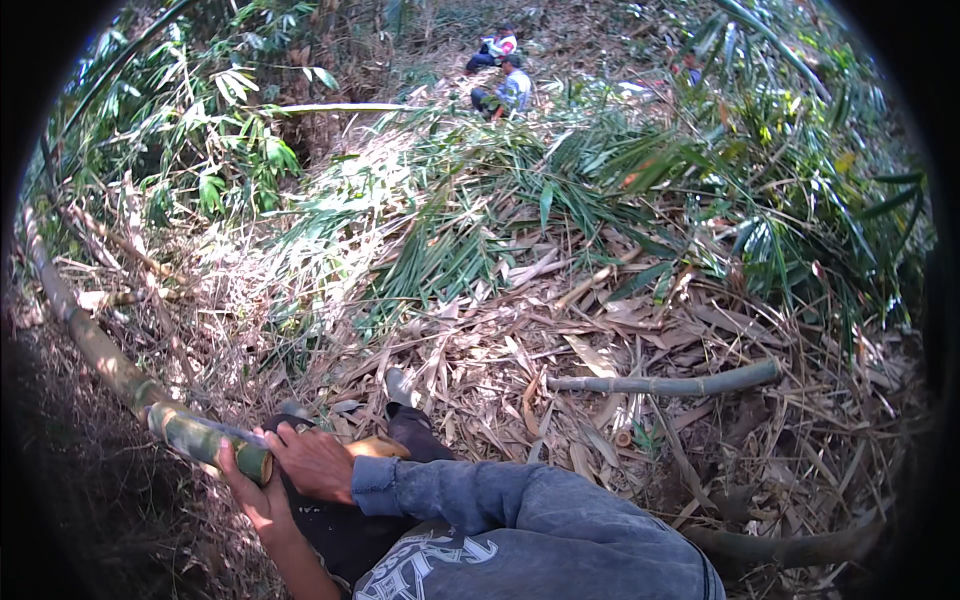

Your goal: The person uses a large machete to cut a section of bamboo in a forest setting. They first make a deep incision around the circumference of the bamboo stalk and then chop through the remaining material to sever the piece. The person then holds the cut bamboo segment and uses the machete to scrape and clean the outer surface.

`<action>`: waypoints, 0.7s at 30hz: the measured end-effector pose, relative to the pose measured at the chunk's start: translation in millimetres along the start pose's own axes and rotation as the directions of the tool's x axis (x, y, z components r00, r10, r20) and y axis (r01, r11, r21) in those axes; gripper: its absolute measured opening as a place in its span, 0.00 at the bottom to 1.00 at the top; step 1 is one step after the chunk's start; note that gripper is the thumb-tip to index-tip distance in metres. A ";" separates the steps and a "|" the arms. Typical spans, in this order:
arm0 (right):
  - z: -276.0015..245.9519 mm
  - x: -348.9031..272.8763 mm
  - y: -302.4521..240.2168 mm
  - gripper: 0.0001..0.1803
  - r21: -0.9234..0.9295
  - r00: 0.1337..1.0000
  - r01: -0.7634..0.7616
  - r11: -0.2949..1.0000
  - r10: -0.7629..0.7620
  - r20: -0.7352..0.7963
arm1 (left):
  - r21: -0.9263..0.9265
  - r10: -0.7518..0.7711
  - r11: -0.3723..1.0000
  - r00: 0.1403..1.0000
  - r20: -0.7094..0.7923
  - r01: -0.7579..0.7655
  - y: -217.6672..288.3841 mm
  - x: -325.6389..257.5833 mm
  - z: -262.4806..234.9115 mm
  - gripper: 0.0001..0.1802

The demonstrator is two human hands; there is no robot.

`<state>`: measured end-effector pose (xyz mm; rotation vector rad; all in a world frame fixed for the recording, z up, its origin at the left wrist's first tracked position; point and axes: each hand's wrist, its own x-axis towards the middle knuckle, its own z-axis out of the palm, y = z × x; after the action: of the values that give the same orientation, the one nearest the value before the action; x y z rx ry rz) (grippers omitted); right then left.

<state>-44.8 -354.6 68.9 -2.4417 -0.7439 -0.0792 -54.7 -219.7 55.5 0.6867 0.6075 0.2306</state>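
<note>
At the lower left, my left hand [252, 495] is closed around a thick green bamboo section [195, 437] near its cut end. My right hand [313, 462] is closed beside that end, palm down, its fingers close to the left thumb. A thin bluish-grey knife blade [228, 431] seems to run from it along the bamboo's upper side. Its grip is hidden under the fingers. Past the right wrist shows a smooth tan wooden piece [380, 447]; whether it is the knife's handle I cannot tell. My legs are stretched out below the hands.
A long bamboo pole [95, 345] curves away at the left, behind the held section. A cut bamboo length [680, 384] lies on dry leaves to the right. Cut leafy branches [560, 210] are heaped ahead. Two people [513, 90] sit farther up the slope.
</note>
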 end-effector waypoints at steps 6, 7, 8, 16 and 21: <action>-69.6 -58.8 67.5 0.16 0.218 0.937 0.135 0.966 -0.053 -0.346 | 0.039 0.036 0.999 0.999 -0.040 -0.034 1.0 -4.1 9.2 0.37; -80.9 -78.1 93.3 0.12 0.172 0.932 0.101 0.980 -0.033 -0.360 | 0.040 0.051 0.998 0.998 -0.030 -0.050 -1.2 -2.8 7.6 0.37; -88.0 -94.0 110.6 0.10 -0.052 0.924 0.016 0.999 -0.035 -0.380 | 0.044 0.069 0.997 0.997 -0.019 -0.068 -3.3 -1.3 6.0 0.37; -22.7 -281.2 167.3 0.24 0.023 0.541 -0.784 0.620 0.665 0.515 | 0.074 -0.010 0.997 0.998 0.066 0.005 -22.0 5.5 -20.5 0.37; 1.1 -293.1 166.5 0.27 0.240 0.530 -0.847 0.474 0.793 0.302 | 0.084 -0.023 0.996 0.995 0.095 0.015 -29.8 4.8 -23.3 0.35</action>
<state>-204.1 -611.2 -80.8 -2.1822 0.4363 0.5853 -64.6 -228.2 19.6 0.7673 0.5337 0.1546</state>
